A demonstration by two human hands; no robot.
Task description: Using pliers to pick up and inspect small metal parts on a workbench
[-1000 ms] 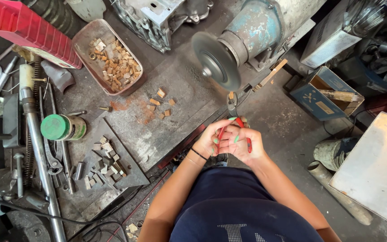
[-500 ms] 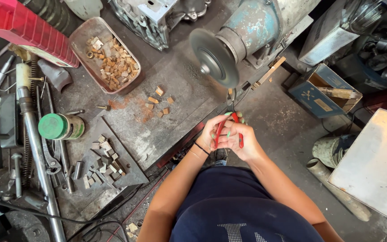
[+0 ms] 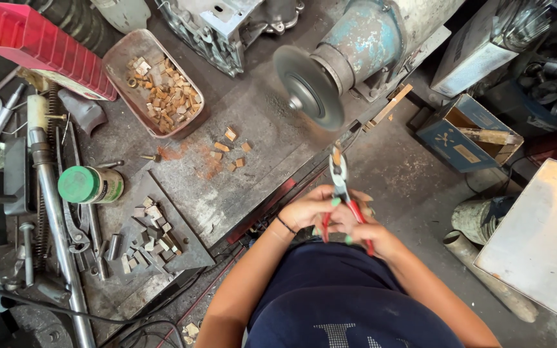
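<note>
Over a cluttered metal counter (image 3: 272,138), just off its near edge, I see both my left hand (image 3: 309,209) and right hand (image 3: 370,237) closed on red-handled pliers (image 3: 342,187) gripping 1 small, light, stiff block (image 3: 336,155) below the grinding disc (image 3: 307,87), best held by the handles.

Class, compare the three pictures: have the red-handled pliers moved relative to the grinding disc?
Cannot tell. The red-handled pliers stay just below the grinding disc, held in both hands; small shifts match the camera's own movement.

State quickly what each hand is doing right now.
Left hand: closed on the red-handled pliers.
Right hand: closed on the same pliers' handles.
</note>
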